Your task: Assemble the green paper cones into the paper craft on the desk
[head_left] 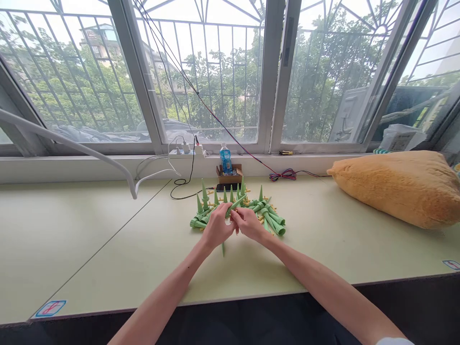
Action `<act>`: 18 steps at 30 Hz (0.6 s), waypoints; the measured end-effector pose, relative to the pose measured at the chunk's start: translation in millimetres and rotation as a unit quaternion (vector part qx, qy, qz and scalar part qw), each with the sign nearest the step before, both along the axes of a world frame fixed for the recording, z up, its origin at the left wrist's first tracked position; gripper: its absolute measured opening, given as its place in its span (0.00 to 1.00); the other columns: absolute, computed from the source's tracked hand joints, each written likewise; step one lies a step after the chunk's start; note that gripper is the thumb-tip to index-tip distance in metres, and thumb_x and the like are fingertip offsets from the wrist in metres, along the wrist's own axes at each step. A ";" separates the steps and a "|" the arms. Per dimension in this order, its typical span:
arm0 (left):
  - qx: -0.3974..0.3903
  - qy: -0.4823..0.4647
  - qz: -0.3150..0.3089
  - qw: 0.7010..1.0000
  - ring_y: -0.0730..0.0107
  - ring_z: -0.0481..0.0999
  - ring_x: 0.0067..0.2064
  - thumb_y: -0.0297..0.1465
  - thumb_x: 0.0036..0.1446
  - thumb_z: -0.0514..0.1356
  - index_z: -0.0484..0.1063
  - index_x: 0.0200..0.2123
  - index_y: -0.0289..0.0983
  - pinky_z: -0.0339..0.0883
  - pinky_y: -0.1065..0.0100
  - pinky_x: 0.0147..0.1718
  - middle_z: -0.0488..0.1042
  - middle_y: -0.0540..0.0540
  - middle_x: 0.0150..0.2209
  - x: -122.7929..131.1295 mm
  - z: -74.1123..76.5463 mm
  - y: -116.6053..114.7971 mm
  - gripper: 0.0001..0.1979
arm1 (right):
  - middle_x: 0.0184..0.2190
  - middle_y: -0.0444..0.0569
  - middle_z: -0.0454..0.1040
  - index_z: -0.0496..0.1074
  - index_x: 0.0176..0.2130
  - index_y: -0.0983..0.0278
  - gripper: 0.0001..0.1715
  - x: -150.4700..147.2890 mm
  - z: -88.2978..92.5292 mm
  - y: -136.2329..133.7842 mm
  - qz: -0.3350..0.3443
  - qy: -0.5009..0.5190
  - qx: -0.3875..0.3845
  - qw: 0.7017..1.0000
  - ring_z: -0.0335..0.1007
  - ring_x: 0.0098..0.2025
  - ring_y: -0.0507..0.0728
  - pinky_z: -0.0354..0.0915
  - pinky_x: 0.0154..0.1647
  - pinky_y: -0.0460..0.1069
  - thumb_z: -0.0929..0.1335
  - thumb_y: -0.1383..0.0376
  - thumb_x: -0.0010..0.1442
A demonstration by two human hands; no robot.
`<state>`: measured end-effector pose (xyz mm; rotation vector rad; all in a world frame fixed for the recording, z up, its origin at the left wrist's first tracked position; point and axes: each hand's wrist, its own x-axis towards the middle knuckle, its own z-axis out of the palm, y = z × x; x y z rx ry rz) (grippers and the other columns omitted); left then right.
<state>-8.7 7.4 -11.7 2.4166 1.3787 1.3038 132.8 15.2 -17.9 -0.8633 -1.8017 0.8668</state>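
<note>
At the centre of the frame, the left hand (215,229) and the right hand (249,224) were both closed around a green cone (235,204), just in front of the pile of cones (270,218) on the pale table (323,249). The cone looked like smooth, stiff, hollow plastic, probably light. Its taper could slip, so the wide rim seemed the surest hold.

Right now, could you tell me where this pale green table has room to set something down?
Bare: the pale green table on the left, from the white bent tube to the near edge; the gap between the pile of green plastic cones and the orange plush cushion. Crowded: centre, where left hand and right hand grip one green cone.
</note>
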 end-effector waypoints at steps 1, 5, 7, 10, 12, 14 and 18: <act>-0.001 -0.001 0.000 1.000 0.66 0.74 0.39 0.25 0.50 0.57 0.67 0.47 0.37 0.68 0.68 0.34 0.73 0.45 0.41 0.0 0.0 0.0 0.18 | 0.14 0.40 0.66 0.61 0.23 0.63 0.21 0.1 -0.1 0.0 -0.002 -0.002 0.003 1.000 0.64 0.16 0.49 0.58 0.20 0.43 0.60 0.58 0.65; -0.002 -0.003 -0.003 1.000 0.65 0.74 0.40 0.25 0.49 0.57 0.67 0.47 0.37 0.69 0.67 0.34 0.73 0.45 0.42 0.2 -0.2 0.0 0.19 | 0.14 0.41 0.65 0.60 0.22 0.63 0.21 0.2 -0.4 -0.1 -0.008 -0.008 0.008 1.000 0.63 0.16 0.49 0.57 0.19 0.43 0.60 0.59 0.65; -0.003 -0.003 -0.004 1.000 0.64 0.74 0.40 0.25 0.49 0.57 0.67 0.47 0.37 0.69 0.66 0.35 0.74 0.44 0.42 0.2 -0.2 -0.1 0.20 | 0.14 0.41 0.65 0.60 0.22 0.63 0.20 0.2 -0.4 -0.2 -0.008 -0.008 0.010 1.000 0.63 0.16 0.49 0.57 0.19 0.43 0.60 0.59 0.65; -0.009 -0.003 -0.003 1.000 0.63 0.74 0.41 0.25 0.49 0.57 0.67 0.47 0.37 0.69 0.66 0.36 0.74 0.44 0.43 0.0 0.1 -0.3 0.20 | 0.14 0.41 0.65 0.60 0.22 0.63 0.20 0.0 0.0 -0.5 -0.008 -0.008 0.008 1.000 0.63 0.16 0.49 0.56 0.19 0.43 0.61 0.60 0.64; -0.011 -0.003 -0.003 1.000 0.63 0.74 0.42 0.25 0.49 0.57 0.67 0.47 0.37 0.70 0.65 0.36 0.74 0.43 0.43 -0.3 0.2 -0.4 0.20 | 0.14 0.41 0.65 0.60 0.22 0.63 0.20 -0.1 0.3 -0.8 -0.008 -0.007 0.007 1.000 0.63 0.16 0.49 0.56 0.19 0.43 0.61 0.60 0.64; -0.010 -0.005 -0.005 1.000 0.63 0.74 0.42 0.25 0.49 0.57 0.67 0.48 0.37 0.70 0.65 0.36 0.74 0.43 0.43 -0.4 0.1 -0.3 0.20 | 0.14 0.41 0.65 0.60 0.22 0.63 0.20 -0.2 0.4 -0.9 -0.007 -0.006 0.008 1.000 0.63 0.16 0.49 0.56 0.19 0.43 0.61 0.59 0.64; -0.003 -0.005 -0.009 1.000 0.62 0.75 0.42 0.25 0.49 0.57 0.67 0.48 0.37 0.70 0.65 0.36 0.74 0.43 0.44 -0.3 -0.1 -0.3 0.20 | 0.14 0.41 0.65 0.60 0.22 0.63 0.21 0.0 0.0 -0.4 -0.010 -0.010 0.012 1.000 0.63 0.16 0.49 0.56 0.19 0.43 0.61 0.59 0.64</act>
